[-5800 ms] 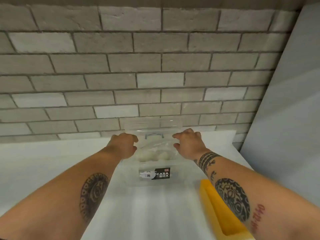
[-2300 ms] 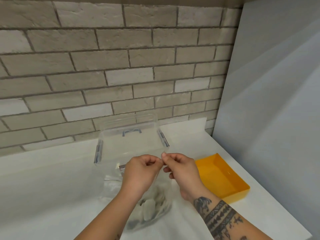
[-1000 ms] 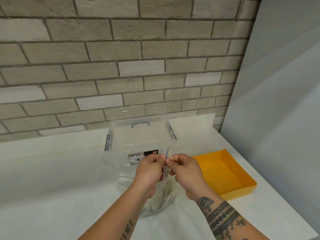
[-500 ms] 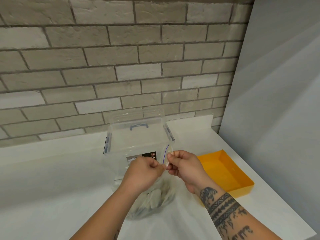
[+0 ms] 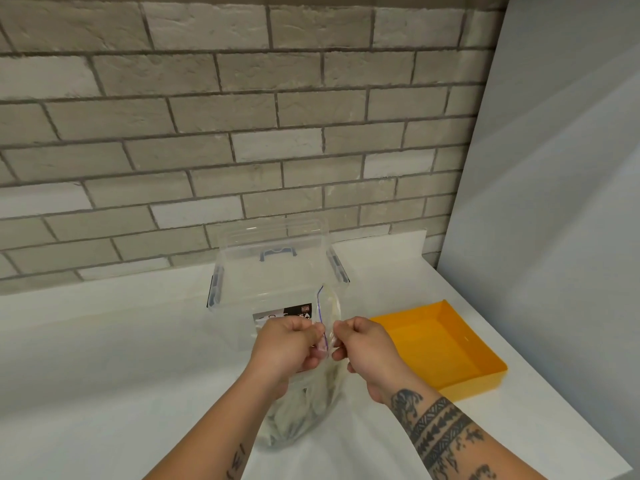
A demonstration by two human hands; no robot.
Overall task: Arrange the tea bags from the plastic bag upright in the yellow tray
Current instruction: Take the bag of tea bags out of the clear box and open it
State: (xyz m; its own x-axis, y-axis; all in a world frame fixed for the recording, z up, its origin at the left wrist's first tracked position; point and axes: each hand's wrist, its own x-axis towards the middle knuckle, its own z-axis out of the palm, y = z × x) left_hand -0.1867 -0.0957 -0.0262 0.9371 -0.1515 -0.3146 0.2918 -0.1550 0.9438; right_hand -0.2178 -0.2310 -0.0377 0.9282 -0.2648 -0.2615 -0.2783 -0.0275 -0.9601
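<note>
The left hand (image 5: 291, 344) and the right hand (image 5: 363, 348) are close together just below the middle of the view, fists curled and knuckles almost meeting. Each pinches one side of the top edge of a clear, soft plastic zip bag (image 5: 304, 417). A thin purple zip line (image 5: 320, 317) runs up the strip of bag that stands between the two hands, towards 12 o'clock. Below the hands, at 6 o'clock, the bag hangs down to the white counter (image 5: 104, 358) and bulges with a heap of pale tea bags (image 5: 298, 420). They lie jumbled in its bottom and are too blurred by the plastic to count.

At 3 o'clock from the hands a shallow, square yellow plastic tray (image 5: 446, 344) lies flat on the counter. It is near the right hand but apart from it and from the bag, and its far corner points towards 1 o'clock.

At 12 o'clock from the hands, right behind the bag, a transparent plastic storage box (image 5: 277, 282) with grey side clips stands on the counter. Its clear lid (image 5: 273, 237) is tipped up against the grey brick wall (image 5: 207, 133). A dark label on its front is partly hidden by the left hand. A plain pale panel (image 5: 554, 202) rises along the counter's edge at 3 o'clock
</note>
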